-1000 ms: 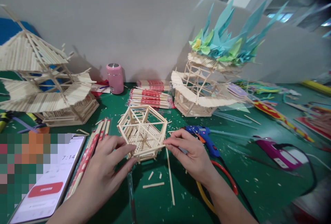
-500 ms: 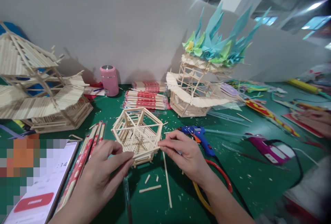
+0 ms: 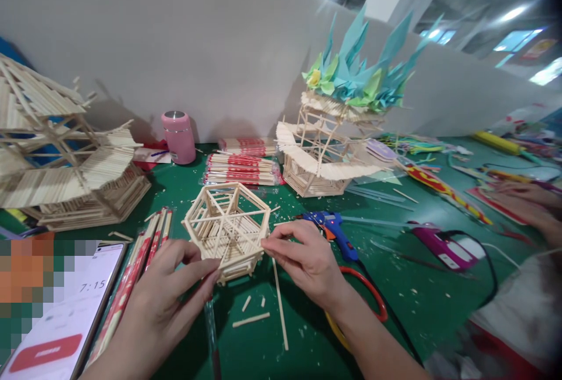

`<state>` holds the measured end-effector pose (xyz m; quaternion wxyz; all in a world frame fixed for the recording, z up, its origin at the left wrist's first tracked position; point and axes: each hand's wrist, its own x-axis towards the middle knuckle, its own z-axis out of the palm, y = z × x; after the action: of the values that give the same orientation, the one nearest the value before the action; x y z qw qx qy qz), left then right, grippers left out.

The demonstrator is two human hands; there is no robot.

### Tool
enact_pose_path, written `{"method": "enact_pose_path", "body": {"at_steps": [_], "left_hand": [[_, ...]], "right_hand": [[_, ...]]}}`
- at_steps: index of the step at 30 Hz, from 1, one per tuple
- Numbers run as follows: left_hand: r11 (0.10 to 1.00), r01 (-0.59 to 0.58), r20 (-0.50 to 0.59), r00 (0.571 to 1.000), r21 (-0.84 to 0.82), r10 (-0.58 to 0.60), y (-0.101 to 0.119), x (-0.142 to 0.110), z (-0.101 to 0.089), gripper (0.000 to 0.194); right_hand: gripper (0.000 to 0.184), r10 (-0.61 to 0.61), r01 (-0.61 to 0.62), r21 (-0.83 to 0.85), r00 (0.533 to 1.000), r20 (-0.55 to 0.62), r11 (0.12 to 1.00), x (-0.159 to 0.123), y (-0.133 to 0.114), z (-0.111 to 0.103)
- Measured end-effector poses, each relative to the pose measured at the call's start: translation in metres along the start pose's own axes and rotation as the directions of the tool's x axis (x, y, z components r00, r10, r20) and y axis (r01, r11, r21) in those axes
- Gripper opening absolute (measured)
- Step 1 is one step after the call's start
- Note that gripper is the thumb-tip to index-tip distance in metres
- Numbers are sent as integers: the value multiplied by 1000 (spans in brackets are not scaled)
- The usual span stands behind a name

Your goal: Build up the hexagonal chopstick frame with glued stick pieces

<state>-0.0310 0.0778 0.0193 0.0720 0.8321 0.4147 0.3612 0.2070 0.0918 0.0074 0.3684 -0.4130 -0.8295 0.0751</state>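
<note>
A hexagonal frame built from thin wooden sticks (image 3: 237, 213) stands in front of me, with crossing sticks spanning its open top. Along its near rim lies a wooden stick (image 3: 241, 258), with a hand at each end. At the left end, my left hand (image 3: 175, 286) is closed, thumb and forefinger pinching the stick at the frame's near left corner. My right hand (image 3: 302, 257) pinches the other end by the right corner, its fingertips against the rim. Whether the stick is fixed to the frame cannot be seen.
A blue glue gun (image 3: 331, 230) lies beyond my right hand, near red-and-yellow-handled scissors (image 3: 369, 286). Stick pavilions stand at left (image 3: 100, 175) and back right (image 3: 325, 157). Packed sticks (image 3: 241, 168), a pink flask (image 3: 179, 137) and a phone (image 3: 65, 315) surround the frame. Another person's hand (image 3: 522, 204) is at right.
The whole view has shifted slightly, so things appear a little further left. Both hands keep their pinch at the near rim of the frame.
</note>
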Motion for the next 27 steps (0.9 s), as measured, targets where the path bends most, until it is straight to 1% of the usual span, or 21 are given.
{"method": "enact_pose_path", "body": {"at_steps": [3, 8, 15, 22, 27], "left_hand": [[1000, 6, -5, 1000, -9, -6, 0, -1, 0, 15], [997, 44, -9, 999, -56, -45, 0, -4, 1, 13], [988, 119, 34, 993, -96, -116, 2, -4, 1, 14], [969, 203, 119, 975, -142, -187, 3, -1, -4, 19], [947, 289, 208, 944, -139, -257, 1, 2, -10, 26]], "right_hand": [[19, -12, 12, 16, 1000, -12, 1000, -1, 0, 1], [18, 9, -7, 85, 1000, -29, 996, 0, -2, 2], [18, -11, 13, 98, 1000, -23, 995, 1, -1, 1], [18, -71, 75, 101, 997, -44, 992, 1, 3, 2], [18, -88, 92, 92, 995, -49, 992, 2, 3, 2]]}}
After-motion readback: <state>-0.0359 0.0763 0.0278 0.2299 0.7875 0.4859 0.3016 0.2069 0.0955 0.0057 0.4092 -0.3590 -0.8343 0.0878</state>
